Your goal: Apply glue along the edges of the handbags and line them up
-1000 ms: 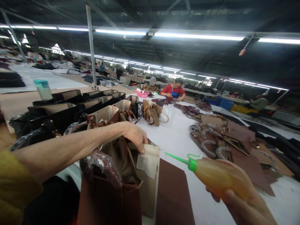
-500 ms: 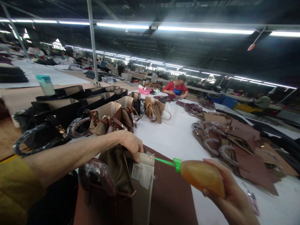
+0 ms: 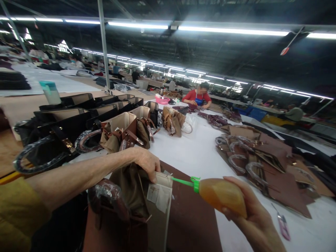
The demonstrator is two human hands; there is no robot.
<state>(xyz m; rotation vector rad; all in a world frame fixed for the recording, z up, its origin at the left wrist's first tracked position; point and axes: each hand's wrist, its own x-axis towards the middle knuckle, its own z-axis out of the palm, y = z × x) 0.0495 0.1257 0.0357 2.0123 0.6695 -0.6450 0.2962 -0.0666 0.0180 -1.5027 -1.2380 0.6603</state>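
Left hand (image 3: 147, 162) pinches a brown, boxy, leathery bag (image 3: 123, 231), right hand (image 3: 252, 210) wraps an amber, teardrop plastic bottle (image 3: 219, 196) just beside it.

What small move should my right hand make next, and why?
Perhaps ease the green nozzle down along the side of the pale panel: the tip appears at its upper corner, your right hand holds the bottle, and your left hand holds the top edge.

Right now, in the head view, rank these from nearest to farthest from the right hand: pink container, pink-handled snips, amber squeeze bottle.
1. Amber squeeze bottle: gripped in the right hand.
2. Pink-handled snips: on the white table, just right of the hand.
3. Pink container: far up the table, to the left.
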